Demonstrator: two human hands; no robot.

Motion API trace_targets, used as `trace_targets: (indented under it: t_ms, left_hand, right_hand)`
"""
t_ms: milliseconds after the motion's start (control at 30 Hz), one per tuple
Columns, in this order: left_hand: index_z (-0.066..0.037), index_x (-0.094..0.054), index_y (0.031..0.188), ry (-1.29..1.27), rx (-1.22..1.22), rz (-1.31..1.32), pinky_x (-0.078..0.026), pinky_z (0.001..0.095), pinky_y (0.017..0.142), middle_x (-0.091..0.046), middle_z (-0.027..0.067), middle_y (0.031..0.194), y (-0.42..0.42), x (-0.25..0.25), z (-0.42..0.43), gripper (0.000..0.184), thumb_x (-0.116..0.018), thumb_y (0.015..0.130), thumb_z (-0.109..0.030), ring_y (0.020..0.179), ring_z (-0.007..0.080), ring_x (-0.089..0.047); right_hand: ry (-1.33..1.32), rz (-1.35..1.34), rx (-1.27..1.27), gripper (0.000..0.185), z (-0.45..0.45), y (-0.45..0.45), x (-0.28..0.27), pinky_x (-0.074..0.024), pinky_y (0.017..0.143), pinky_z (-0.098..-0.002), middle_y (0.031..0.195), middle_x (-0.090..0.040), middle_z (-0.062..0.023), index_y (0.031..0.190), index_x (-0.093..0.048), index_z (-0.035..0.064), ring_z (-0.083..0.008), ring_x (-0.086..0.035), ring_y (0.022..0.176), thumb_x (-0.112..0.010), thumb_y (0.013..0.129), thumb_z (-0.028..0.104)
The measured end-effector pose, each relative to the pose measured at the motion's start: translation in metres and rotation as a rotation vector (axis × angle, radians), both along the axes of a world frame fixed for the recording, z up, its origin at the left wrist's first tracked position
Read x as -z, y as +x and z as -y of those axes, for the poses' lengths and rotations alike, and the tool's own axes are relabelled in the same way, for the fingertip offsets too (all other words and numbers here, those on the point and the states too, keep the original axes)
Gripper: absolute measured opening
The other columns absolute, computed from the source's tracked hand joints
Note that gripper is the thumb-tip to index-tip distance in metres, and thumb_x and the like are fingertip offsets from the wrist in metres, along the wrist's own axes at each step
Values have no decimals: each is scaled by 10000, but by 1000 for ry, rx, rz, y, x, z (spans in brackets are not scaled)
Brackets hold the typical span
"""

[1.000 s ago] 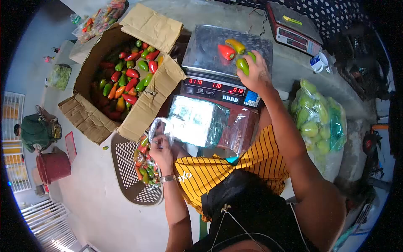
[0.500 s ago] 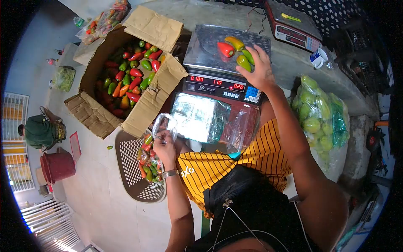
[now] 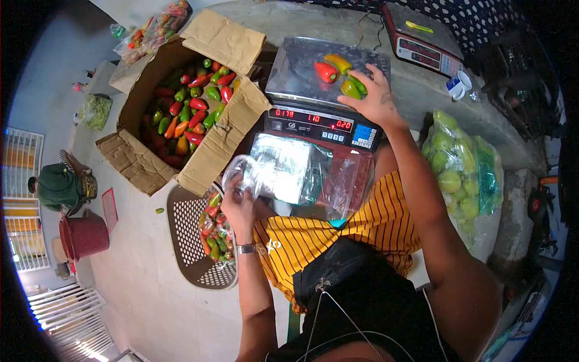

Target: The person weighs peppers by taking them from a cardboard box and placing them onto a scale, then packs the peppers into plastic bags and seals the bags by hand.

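A clear plastic bag [image 3: 242,168] hangs from my left hand [image 3: 239,208], its fingers closed on the film, above the basket's edge. My right hand [image 3: 379,99] is at the weighing scale's metal plate [image 3: 295,72], thumb and fingers curled around two green peppers [image 3: 350,90] that still rest on it. Beside them lie a red pepper [image 3: 326,72] and a yellow-orange pepper [image 3: 338,62]. Red digits on the scale's display [image 3: 310,119] read 0.179, 1.10 and 0.20. A stack of clear plastic bags [image 3: 280,169] lies in front of the scale.
An open cardboard box [image 3: 226,142] of mixed peppers stands left of the scale. Below it, a plastic basket [image 3: 184,241] holds bagged peppers. To the right are a bag of green produce [image 3: 449,157], a mug [image 3: 458,84] and a second scale [image 3: 422,51]. A person [image 3: 63,184] bends at far left.
My right hand's fingers have curled closer around the green peppers. The bag in my left hand has spread wider and shifted slightly right. The first reading went from 0.180 to 0.179.
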State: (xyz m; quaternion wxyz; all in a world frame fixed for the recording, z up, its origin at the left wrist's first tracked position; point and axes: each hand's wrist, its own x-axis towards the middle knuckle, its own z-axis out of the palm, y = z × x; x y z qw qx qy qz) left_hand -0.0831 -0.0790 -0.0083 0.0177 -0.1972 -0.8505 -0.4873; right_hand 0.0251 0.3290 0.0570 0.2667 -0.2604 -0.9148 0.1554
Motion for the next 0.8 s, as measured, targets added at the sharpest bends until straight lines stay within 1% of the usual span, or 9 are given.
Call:
trace_targets:
  t_ms: [100,200,300,367,400,467,500,733,800]
  left_hand:
    - [-76,-586,1366,-253,83,60,-525,353,917,-719,153,1109,5,-62,-32,591,-728,800,19,1018,267,-698]
    - [-36,-491,1472,-372,191,53,-504,470,704,-621,208,796,-1,-78,-59,731,-709,778,32,728,386,-627]
    - [13,-469,1465,-408,285,-73,-528,508,741,-658,261,871,-2,-76,-83,724,-661,768,45,804,436,-660]
    - [14,-440,1493,-501,279,-85,-526,482,712,-648,247,817,-2,-65,-100,808,-716,734,12,766,413,-667]
    - [29,-438,1486,-468,327,-248,-538,505,731,-678,262,864,-4,-53,-105,794,-716,742,9,829,443,-682]
    - [71,-421,1475,-523,377,-138,-551,508,745,-693,277,916,3,-60,-119,801,-706,729,11,853,451,-687]
    - [103,-399,1473,-533,413,-80,-558,505,764,-691,294,948,8,-69,-126,806,-678,720,28,862,448,-690]
    - [65,-381,1513,-448,447,47,-555,489,738,-692,281,928,23,-77,-130,915,-730,667,52,858,446,-690]
    - [29,-390,1526,-420,407,20,-546,447,705,-675,209,834,25,-69,-132,936,-786,679,3,800,387,-684]
  right_hand:
    - [0,48,44,639,-3,-7,16,-426,1119,-472,1491,-464,-213,1283,-687,145,-419,-487,1344,-866,737,425]
    - [-38,50,70,519,-2,-11,8,-452,1088,-456,1351,-591,-178,1179,-744,140,-385,-554,1271,-859,723,360]
    - [-173,-132,92,423,13,-9,2,-553,919,-384,1186,-706,-113,1156,-759,90,-297,-693,1060,-837,781,268]
    - [-1220,-264,-114,415,35,-1,-7,-544,933,-431,1237,-695,-76,1221,-715,81,-252,-678,1102,-788,858,268]
    - [-1268,-353,-253,410,55,7,6,-543,937,-458,1240,-688,-71,1251,-682,82,-234,-668,1117,-758,893,267]
    - [-1695,-433,-340,454,100,18,0,-567,923,-463,1216,-679,-91,1279,-633,65,-229,-676,1085,-761,906,288]
    - [-2081,-410,-270,507,119,18,-18,-592,904,-440,1190,-677,-118,1278,-617,46,-241,-693,1038,-795,883,310]
    - [-1516,224,-235,664,135,18,-47,-592,814,-403,1153,-708,-161,1277,-652,32,-281,-726,981,-599,957,612]
    - [-1058,332,-305,656,130,18,-50,-584,775,-411,1055,-726,-212,1169,-698,19,-291,-740,961,-556,970,627]
